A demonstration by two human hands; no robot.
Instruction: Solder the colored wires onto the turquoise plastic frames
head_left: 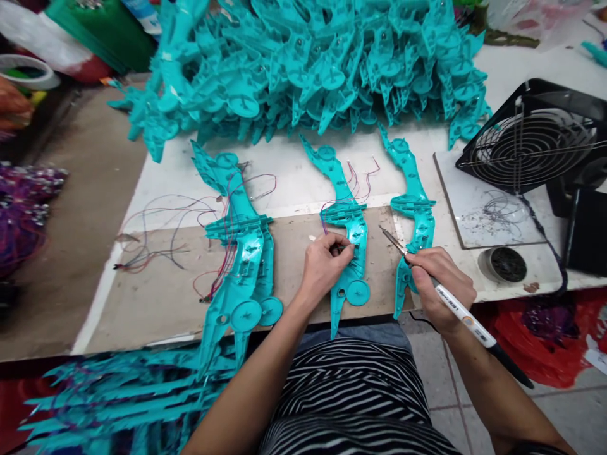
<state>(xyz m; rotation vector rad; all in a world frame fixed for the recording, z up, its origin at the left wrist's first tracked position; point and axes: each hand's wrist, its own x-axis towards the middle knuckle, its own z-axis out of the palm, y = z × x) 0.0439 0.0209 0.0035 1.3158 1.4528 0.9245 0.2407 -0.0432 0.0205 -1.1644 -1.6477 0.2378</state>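
My left hand [325, 264] pinches a small dark part against the middle teal plastic shell [348, 221], which lies on the brown board [156, 297] with thin red and purple wires coming off it. A white soldering iron [455, 306] is gripped like a pen in my right hand [441, 284], its metal tip hovering just right of that shell. Under my right hand lies another teal shell [417, 208]. To the left, a stack of teal shells [241, 265] with loose wires rests on the board.
A big heap of teal shells [313, 63] fills the far side of the white table [502, 69]. A black fan with a wire grille [535, 142], a white tile with solder scraps [478, 208] and a round tip cleaner [506, 264] stand at the right. More teal parts [118, 392] lie below left.
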